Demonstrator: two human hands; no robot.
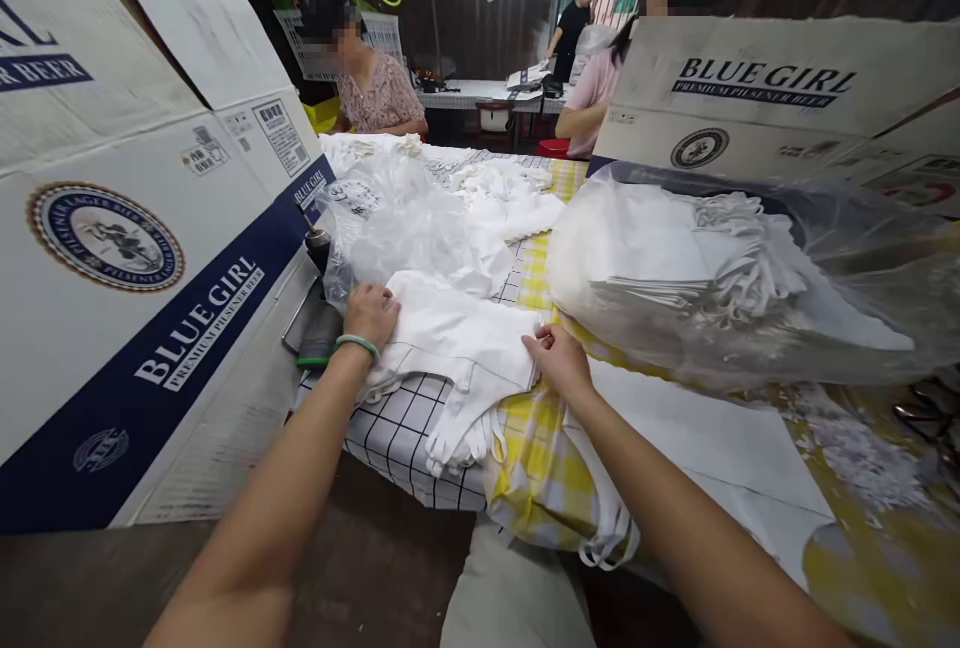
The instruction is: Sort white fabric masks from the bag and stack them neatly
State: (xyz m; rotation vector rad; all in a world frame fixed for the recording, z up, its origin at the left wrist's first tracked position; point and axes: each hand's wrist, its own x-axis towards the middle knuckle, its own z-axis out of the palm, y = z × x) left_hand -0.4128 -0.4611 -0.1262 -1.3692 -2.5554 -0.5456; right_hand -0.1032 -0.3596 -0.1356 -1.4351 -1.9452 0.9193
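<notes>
A small stack of white cloth bags with strap loops (457, 328) lies across the table edge in front of me, its straps hanging toward my lap. My left hand (373, 316), with a pale green bangle at the wrist, is closed round the stack's left end. At the right end, my right hand (559, 358) pinches the corner between thumb and fingers. Behind the stack sits a crumpled clear plastic bag (397, 213). More white cloth pieces (705, 448) lie flat under my right forearm, with loops drooping over the edge.
Blue Girl beer cartons stand at left (150, 228) and at back right (750, 98). A clear plastic sack of folded white pieces (660, 258) rests at right, near thread scraps (862, 458) and dark scissors (930, 418). White cloth (510, 193) is heaped farther back. Several people sit or stand beyond.
</notes>
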